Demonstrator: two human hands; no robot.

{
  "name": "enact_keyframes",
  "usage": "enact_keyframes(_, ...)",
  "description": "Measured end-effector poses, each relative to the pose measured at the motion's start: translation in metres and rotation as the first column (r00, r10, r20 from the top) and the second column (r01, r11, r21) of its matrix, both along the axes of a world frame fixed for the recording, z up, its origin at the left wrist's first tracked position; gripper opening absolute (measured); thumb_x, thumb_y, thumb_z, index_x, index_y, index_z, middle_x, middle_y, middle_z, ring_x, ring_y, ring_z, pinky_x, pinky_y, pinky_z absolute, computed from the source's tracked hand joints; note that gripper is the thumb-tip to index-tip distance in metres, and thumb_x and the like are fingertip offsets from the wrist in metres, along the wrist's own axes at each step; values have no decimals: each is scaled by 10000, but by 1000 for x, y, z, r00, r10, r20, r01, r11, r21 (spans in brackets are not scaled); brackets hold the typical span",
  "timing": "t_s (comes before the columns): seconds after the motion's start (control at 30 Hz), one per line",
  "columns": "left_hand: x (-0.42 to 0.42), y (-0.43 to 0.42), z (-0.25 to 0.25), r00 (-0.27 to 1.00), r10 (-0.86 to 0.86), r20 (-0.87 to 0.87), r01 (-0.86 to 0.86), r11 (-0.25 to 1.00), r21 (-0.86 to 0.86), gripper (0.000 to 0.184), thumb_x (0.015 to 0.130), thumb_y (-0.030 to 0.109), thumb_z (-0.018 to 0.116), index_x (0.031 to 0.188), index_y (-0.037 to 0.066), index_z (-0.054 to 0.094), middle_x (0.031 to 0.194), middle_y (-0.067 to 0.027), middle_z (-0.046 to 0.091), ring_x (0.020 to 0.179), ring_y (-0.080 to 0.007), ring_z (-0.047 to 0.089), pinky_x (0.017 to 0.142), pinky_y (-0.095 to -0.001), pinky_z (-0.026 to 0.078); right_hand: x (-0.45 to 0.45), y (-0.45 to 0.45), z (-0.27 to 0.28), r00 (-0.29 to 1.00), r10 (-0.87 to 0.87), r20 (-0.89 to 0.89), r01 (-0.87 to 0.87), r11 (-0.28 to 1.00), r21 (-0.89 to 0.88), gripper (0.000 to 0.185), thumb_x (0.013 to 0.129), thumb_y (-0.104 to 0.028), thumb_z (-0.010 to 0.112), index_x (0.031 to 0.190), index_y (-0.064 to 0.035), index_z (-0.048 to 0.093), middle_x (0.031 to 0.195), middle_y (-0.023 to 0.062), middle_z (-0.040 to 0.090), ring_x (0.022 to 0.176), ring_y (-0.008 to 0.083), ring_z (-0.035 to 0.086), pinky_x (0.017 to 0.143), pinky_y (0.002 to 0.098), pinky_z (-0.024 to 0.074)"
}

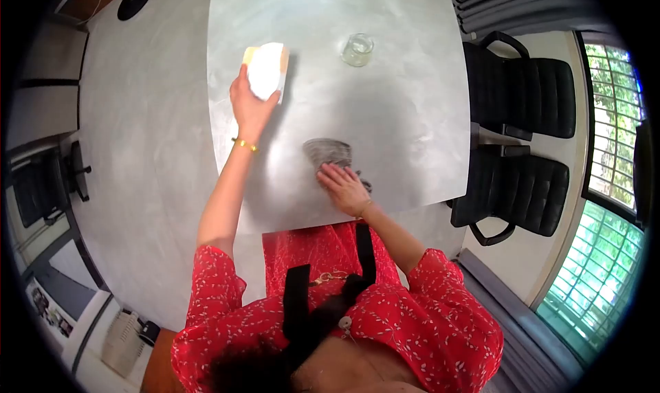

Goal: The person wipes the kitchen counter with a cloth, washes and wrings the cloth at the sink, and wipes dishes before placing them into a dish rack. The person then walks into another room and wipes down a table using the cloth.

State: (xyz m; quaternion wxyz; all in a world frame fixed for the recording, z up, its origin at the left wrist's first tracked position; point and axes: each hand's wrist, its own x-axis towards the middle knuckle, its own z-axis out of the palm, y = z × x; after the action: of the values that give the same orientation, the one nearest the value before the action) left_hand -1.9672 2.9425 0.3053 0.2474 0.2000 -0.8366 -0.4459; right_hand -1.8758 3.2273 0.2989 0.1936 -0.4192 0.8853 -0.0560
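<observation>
My left hand (253, 108) is closed around a white box-like object (265, 70) with peach-coloured parts, over the far left part of the table. Glare on its top hides what kind it is. My right hand (347, 189) lies flat, fingers stretched out, on a dark grey striped cloth (328, 151) near the table's front edge. A small dark piece (365, 182) shows beside this hand; I cannot tell whether it belongs to the cloth. Farther back stands a clear glass jar (358, 50), apart from both hands.
The grey table (412, 118) has its near edge just before my body. Two black chairs (543, 97) stand along its right side, with barred windows (612, 118) beyond. Grey floor (144, 118) lies on the left, and a telephone (130, 334) is at lower left.
</observation>
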Motion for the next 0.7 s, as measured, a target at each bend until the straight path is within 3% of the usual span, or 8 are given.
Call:
enact_keyframes(0.17, -54, 2, 17, 1000, -23, -6, 22, 997, -81, 792, 556, 185, 681, 1223, 12, 289, 1079, -182, 442, 1049, -314, 370, 880, -372, 335, -16, 15, 12, 972, -220, -78, 219, 975, -21, 505, 764, -139, 412, 1260, -172, 323, 1340, 21, 257, 1229, 182, 243, 1001, 385, 175)
enact_keyframes(0.3, -81, 4, -4, 995, -77, 62, 82, 992, -92, 872, 543, 271, 733, 1229, 7, 264, 1116, -197, 413, 1075, -328, 349, 882, -401, 329, -46, 34, 8, 954, -286, -87, 284, 958, -39, 497, 764, -134, 417, 1253, -172, 331, 1337, 18, 260, 1234, 179, 232, 1004, 383, 169)
enact_keyframes(0.4, -64, -6, -1, 976, 170, 136, -113, 930, -349, 877, 542, 328, 752, 1209, -11, 296, 1155, -204, 383, 1101, -331, 331, 889, -409, 322, -65, 34, 17, 953, -285, -105, 280, 958, -60, 502, 764, -129, 433, 1253, -167, 329, 1334, 23, 262, 1229, 189, 237, 1004, 387, 167)
enact_keyframes(0.5, -31, -12, 21, 956, 267, -120, -288, 929, -232, 806, 569, 303, 751, 1184, -22, 345, 1147, -192, 408, 1094, -310, 357, 907, -393, 312, -89, 35, 19, 946, -297, -132, 286, 953, -97, 511, 757, -111, 438, 1253, -171, 329, 1329, 21, 272, 1224, 191, 246, 1003, 391, 174)
enact_keyframes(0.53, -22, -12, 16, 953, 246, -178, -278, 943, -184, 730, 590, 285, 743, 1150, -13, 383, 1141, -180, 414, 1094, -297, 364, 897, -393, 323, -99, 36, 21, 941, -305, -147, 290, 950, -111, 513, 756, -108, 441, 1253, -172, 329, 1328, 22, 272, 1223, 193, 247, 1002, 393, 177)
enact_keyframes(0.63, -9, 2, 29, 999, 31, -45, -18, 961, 276, 715, 588, 305, 744, 1125, -21, 401, 1132, -174, 420, 1088, -290, 374, 885, -389, 334, -132, 30, 28, 930, -331, -163, 302, 937, -178, 504, 760, -105, 449, 1248, -164, 337, 1329, 31, 270, 1219, 215, 254, 995, 405, 191)
enact_keyframes(0.7, -13, 4, 34, 997, 55, -45, -51, 995, 84, 753, 578, 323, 747, 1153, -3, 385, 1145, -166, 414, 1083, -280, 386, 888, -377, 339, -153, 17, 45, 923, -343, -176, 293, 921, -258, 497, 763, -109, 454, 1245, -155, 342, 1330, 32, 269, 1218, 230, 254, 994, 409, 193)
